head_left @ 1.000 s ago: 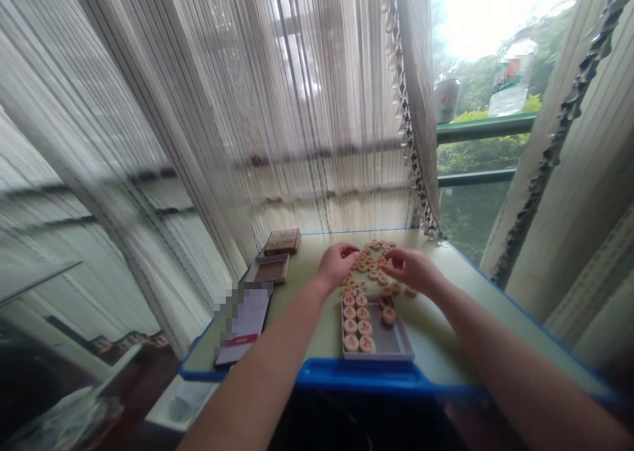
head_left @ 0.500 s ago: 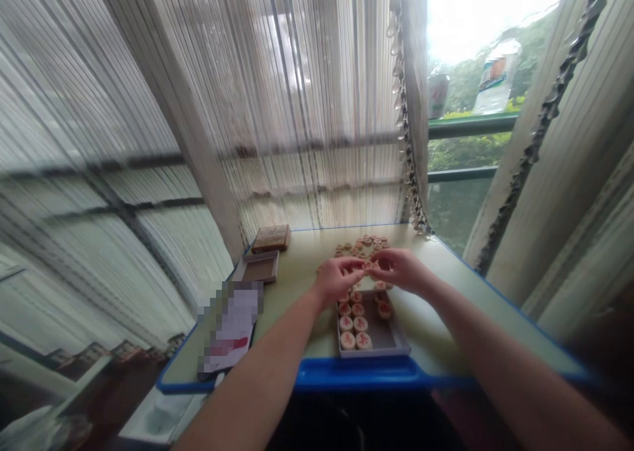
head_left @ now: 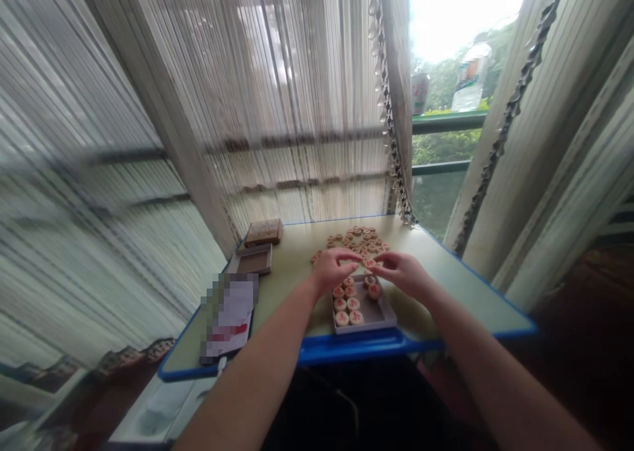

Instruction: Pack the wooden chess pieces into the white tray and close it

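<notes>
My right hand (head_left: 403, 273) pinches a round xiangqi piece (head_left: 369, 264) with a red character, above the far end of a shallow box. Beside it my left hand (head_left: 335, 267) has thumb and fingers apart, their tips close to that piece and apparently holding nothing. Below the hands lies the grey-white box (head_left: 377, 313). Pale pieces with red characters (head_left: 352, 304) stand in two columns along its left side. A couple more pieces (head_left: 374, 292) sit at its upper right. Beyond the hands, many loose xiangqi pieces (head_left: 357, 240) are scattered; my left hand partly hides some.
On the table's left are a brown patterned box (head_left: 263, 232), a shallow open tray (head_left: 253, 261) and a phone-like flat device (head_left: 230, 319), partly blurred out. The table (head_left: 460, 299) has a blue edge. String curtains hang behind; a can (head_left: 420, 93) and a bottle (head_left: 470, 78) stand by the window.
The view has shifted, so the table and window sit further left and higher. My left fingers have parted slightly from the piece between the hands; the box contents look the same.
</notes>
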The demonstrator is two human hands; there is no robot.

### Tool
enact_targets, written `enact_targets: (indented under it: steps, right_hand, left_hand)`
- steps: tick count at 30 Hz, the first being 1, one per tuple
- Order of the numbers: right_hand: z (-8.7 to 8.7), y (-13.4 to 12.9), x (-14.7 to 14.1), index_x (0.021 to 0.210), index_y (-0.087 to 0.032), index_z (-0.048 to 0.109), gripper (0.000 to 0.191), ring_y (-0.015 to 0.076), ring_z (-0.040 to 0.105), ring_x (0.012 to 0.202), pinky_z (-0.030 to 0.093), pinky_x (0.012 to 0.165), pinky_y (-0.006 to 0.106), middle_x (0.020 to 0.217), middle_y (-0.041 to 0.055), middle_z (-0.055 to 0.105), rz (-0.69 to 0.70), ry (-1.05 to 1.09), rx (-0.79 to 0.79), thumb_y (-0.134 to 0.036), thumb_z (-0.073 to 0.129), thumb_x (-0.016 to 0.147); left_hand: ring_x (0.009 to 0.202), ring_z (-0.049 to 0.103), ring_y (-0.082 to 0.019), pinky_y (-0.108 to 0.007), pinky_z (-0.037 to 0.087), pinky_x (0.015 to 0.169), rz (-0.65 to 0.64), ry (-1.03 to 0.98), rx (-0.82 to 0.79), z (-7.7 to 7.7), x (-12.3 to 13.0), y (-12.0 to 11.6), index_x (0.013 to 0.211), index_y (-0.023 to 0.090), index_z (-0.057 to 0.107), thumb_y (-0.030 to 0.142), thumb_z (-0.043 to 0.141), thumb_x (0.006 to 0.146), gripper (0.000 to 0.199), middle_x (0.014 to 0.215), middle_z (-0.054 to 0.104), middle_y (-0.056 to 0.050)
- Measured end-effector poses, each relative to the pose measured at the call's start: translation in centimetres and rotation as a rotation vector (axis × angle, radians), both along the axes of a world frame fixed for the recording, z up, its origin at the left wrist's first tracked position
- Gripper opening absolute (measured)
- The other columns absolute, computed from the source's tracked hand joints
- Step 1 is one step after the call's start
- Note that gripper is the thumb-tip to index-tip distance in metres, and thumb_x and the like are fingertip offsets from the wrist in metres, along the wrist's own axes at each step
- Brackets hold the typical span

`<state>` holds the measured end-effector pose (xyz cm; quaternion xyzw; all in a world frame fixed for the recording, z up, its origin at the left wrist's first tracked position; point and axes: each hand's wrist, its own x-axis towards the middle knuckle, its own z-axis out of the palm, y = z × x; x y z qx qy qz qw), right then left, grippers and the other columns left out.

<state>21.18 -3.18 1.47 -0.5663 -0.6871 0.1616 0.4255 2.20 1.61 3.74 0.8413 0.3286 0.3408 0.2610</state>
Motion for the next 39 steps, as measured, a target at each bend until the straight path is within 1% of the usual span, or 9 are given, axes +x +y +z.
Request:
enact_targets:
  steps: [3, 6, 10, 14, 22, 26, 33, 39]
  right_hand:
    - [-0.3, 0.22, 0.42, 0.079, -0.016, 0.068, 0.036, 0.0111, 0.047, 0.051, 0.034, 0.047, 0.023, 0.055, -0.0007, 0.055, 0.041, -0.047, -0.135, -0.049, 0.06, 0.068]
    - [-0.12, 0.41, 0.7, 0.08, -0.016, 0.069, 0.037, 0.0111, 0.047, 0.054, 0.033, 0.048, 0.023, 0.058, -0.0002, 0.056, 0.065, -0.071, -0.198, -0.05, 0.061, 0.067]
    - [-0.01, 0.28, 0.77, 0.085, -0.016, 0.069, 0.038, 0.0099, 0.043, 0.052, 0.031, 0.048, 0.023, 0.055, -0.0021, 0.051, 0.098, -0.061, -0.236, -0.048, 0.062, 0.065]
    - [0.03, 0.06, 0.76, 0.088, -0.016, 0.069, 0.037, 0.0098, 0.042, 0.053, 0.031, 0.049, 0.023, 0.056, -0.0023, 0.051, 0.108, -0.062, -0.255, -0.045, 0.064, 0.065]
    - [0.41, -0.13, 0.85, 0.092, -0.018, 0.07, 0.041, 0.0099, 0.041, 0.053, 0.03, 0.049, 0.023, 0.057, -0.0016, 0.052, 0.135, -0.053, -0.297, -0.048, 0.062, 0.066]
    - [0.41, -0.13, 0.88, 0.09, -0.018, 0.071, 0.041, 0.0096, 0.04, 0.052, 0.029, 0.048, 0.023, 0.056, -0.0015, 0.052, 0.138, -0.037, -0.302, -0.05, 0.061, 0.066]
    - [-0.06, 0.24, 1.05, 0.088, -0.017, 0.068, 0.038, 0.0094, 0.041, 0.053, 0.03, 0.048, 0.022, 0.057, -0.0033, 0.049, 0.14, -0.009, -0.29, -0.046, 0.065, 0.063]
    - [0.04, 0.3, 1.08, 0.085, -0.018, 0.07, 0.034, 0.0098, 0.042, 0.054, 0.031, 0.049, 0.023, 0.058, -0.0024, 0.05, 0.154, -0.022, -0.293, -0.044, 0.065, 0.064]
  left_hand:
    - [0.095, 0.059, -0.017, -0.028, 0.044, 0.088, -0.071, 0.105, 0.063, 0.15, 0.14, 0.05, 0.089, 0.019, 0.071, 0.022, 0.055, 0.073, 0.023, 0.097, 0.069, -0.003]
    - [0.097, 0.059, -0.019, -0.029, 0.043, 0.09, -0.118, 0.202, 0.111, 0.02, 0.28, 0.21, 0.093, 0.018, 0.071, 0.026, 0.056, 0.074, 0.026, 0.096, 0.069, -0.005]
    - [0.098, 0.058, -0.018, -0.028, 0.039, 0.093, -0.145, 0.287, 0.137, -0.41, 0.35, 0.35, 0.091, 0.021, 0.072, 0.029, 0.057, 0.073, 0.024, 0.095, 0.07, -0.002]
    - [0.097, 0.058, -0.018, -0.028, 0.039, 0.094, -0.136, 0.309, 0.108, -0.55, 0.41, 0.31, 0.09, 0.023, 0.072, 0.03, 0.057, 0.073, 0.024, 0.093, 0.07, -0.001]
    - [0.096, 0.059, -0.018, -0.028, 0.039, 0.094, -0.14, 0.308, 0.095, -0.68, 0.41, 0.28, 0.089, 0.022, 0.073, 0.03, 0.057, 0.073, 0.023, 0.092, 0.071, -0.001]
    - [0.098, 0.058, -0.018, -0.028, 0.039, 0.095, -0.142, 0.302, 0.096, -0.76, 0.35, 0.35, 0.088, 0.023, 0.073, 0.03, 0.057, 0.073, 0.023, 0.093, 0.071, -0.001]
    - [0.097, 0.058, -0.018, -0.028, 0.039, 0.093, -0.108, 0.334, 0.091, -0.31, 0.41, 0.1, 0.091, 0.024, 0.072, 0.031, 0.056, 0.072, 0.026, 0.093, 0.07, -0.001]
    - [0.096, 0.058, -0.019, -0.028, 0.04, 0.092, -0.086, 0.323, 0.087, -0.46, 0.39, 0.13, 0.089, 0.023, 0.073, 0.03, 0.055, 0.072, 0.025, 0.091, 0.07, -0.002]
